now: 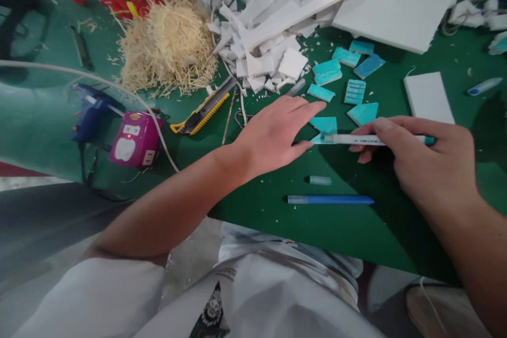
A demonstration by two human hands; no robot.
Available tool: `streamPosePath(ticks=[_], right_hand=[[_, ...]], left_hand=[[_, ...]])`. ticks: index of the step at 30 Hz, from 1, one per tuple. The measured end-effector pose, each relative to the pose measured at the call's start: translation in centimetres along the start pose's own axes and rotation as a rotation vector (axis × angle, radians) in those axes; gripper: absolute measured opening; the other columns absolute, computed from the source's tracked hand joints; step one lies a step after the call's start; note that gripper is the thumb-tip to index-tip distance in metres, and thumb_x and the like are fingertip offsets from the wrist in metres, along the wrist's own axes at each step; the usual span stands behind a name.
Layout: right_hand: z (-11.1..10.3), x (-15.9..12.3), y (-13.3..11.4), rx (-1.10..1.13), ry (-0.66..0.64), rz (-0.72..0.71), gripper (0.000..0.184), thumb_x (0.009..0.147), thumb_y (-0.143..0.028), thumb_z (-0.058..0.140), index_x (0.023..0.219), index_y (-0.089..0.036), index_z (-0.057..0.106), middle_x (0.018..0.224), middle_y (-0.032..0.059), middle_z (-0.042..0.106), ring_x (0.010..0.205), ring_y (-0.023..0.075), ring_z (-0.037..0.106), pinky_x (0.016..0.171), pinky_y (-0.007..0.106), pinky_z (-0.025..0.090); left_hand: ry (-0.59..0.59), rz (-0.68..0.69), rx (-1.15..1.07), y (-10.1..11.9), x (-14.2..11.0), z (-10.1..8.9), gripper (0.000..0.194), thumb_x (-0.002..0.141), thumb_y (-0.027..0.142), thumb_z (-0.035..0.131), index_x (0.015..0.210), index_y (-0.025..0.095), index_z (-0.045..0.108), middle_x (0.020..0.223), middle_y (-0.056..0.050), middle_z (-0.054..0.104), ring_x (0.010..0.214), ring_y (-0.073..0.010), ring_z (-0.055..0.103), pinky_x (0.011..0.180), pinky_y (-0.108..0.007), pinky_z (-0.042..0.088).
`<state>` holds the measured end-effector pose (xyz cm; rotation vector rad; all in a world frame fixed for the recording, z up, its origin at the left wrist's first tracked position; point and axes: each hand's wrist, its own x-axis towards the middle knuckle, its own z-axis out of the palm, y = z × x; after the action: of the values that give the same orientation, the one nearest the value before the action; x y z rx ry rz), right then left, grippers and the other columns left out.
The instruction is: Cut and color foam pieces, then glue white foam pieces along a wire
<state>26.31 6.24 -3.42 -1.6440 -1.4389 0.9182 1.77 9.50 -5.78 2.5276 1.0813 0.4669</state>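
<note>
- Far left of the frame, a blue glue gun lies near a magenta power socket.
- Upper left, there's a shaggy heap of pale straw, with a yellow cutter just below it.
- Top centre, white foam scraps pile up.
- Into the middle: the left hand reaches in, thumb and forefinger apart at a turquoise piece; whether they pinch it, one cannot tell.
- That piece sits right of centre, the tip of a white marker right at its lower edge!
- Below, a small cap and a blue marker lie side-on.
- Right side, the right hand grips the white marker firmly between thumb and fingers, near a white block.
</note>
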Motion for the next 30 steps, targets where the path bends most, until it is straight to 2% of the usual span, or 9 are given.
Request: streamPosePath(ticks=[6,9,14,19,22,27,30], right_hand=[[0.0,0.03,-0.08,-0.029,0.05,0.021,0.019,0.084,-0.035,0.076,0.073,-0.023,0.085,0.055,0.0017,0.07,0.052,0.0164,0.066,0.055,0.029,0.055],[0.03,0.06,-0.02,-0.046,0.025,0.043,0.02,0.081,-0.037,0.077,0.068,-0.022,0.083,0.056,0.0026,0.071,0.051,0.0168,0.064,0.053,0.03,0.055],[0.07,0.07,-0.04,-0.017,0.025,0.021,0.021,0.084,-0.037,0.076,0.074,-0.022,0.085,0.058,0.003,0.072,0.053,0.0162,0.065,0.054,0.029,0.054],[0.05,0.03,-0.06,-0.011,0.006,0.035,0.022,0.084,-0.035,0.076,0.067,-0.022,0.082,0.054,0.0023,0.07,0.05,0.0168,0.064,0.053,0.03,0.054],[0.09,0.0,-0.11,-0.023,0.023,0.03,0.021,0.085,-0.037,0.076,0.074,-0.023,0.085,0.056,0.0024,0.071,0.054,0.0177,0.067,0.056,0.03,0.055],[0.04,-0.09,-0.04,-0.002,-0.003,0.024,0.022,0.085,-0.032,0.076,0.068,-0.022,0.083,0.055,0.0021,0.071,0.049,0.0156,0.064,0.053,0.029,0.052],[0.01,-0.05,0.3,0.007,0.011,-0.013,0.019,0.088,-0.031,0.076,0.073,-0.024,0.086,0.056,0.0007,0.07,0.054,0.0159,0.068,0.056,0.028,0.055]], left_hand=[[-0.011,-0.011,0.0,-0.02,0.0,0.02,0.055,0.102,0.021,0.068,0.154,0.013,0.054,0.141,-0.014,0.07,0.137,-0.0286,0.063,0.12,-0.045,0.05],[-0.006,-0.019,-0.001,-0.02,-0.05,0.06,0.055,0.102,0.021,0.067,0.154,0.014,0.054,0.142,-0.014,0.069,0.137,-0.0289,0.063,0.12,-0.046,0.051],[-0.009,-0.016,0.002,-0.02,-0.03,0.09,0.056,0.102,0.021,0.068,0.155,0.012,0.054,0.143,-0.015,0.069,0.138,-0.0295,0.063,0.119,-0.047,0.051],[-0.011,-0.015,0.007,0.07,0.05,0.01,0.056,0.101,0.02,0.068,0.155,0.01,0.053,0.142,-0.015,0.069,0.137,-0.0291,0.063,0.12,-0.046,0.051],[-0.014,-0.018,0.004,0.15,0.05,-0.04,0.056,0.101,0.02,0.068,0.154,0.011,0.054,0.142,-0.015,0.069,0.137,-0.0291,0.063,0.12,-0.047,0.051],[-0.005,-0.002,0.01,0.08,0.07,0.04,0.055,0.102,0.02,0.068,0.154,0.01,0.054,0.14,-0.015,0.07,0.134,-0.029,0.064,0.119,-0.046,0.052],[0.004,0.01,0.016,-0.07,0.06,0.15,0.055,0.102,0.021,0.068,0.154,0.01,0.054,0.14,-0.015,0.07,0.134,-0.029,0.064,0.118,-0.045,0.052]])
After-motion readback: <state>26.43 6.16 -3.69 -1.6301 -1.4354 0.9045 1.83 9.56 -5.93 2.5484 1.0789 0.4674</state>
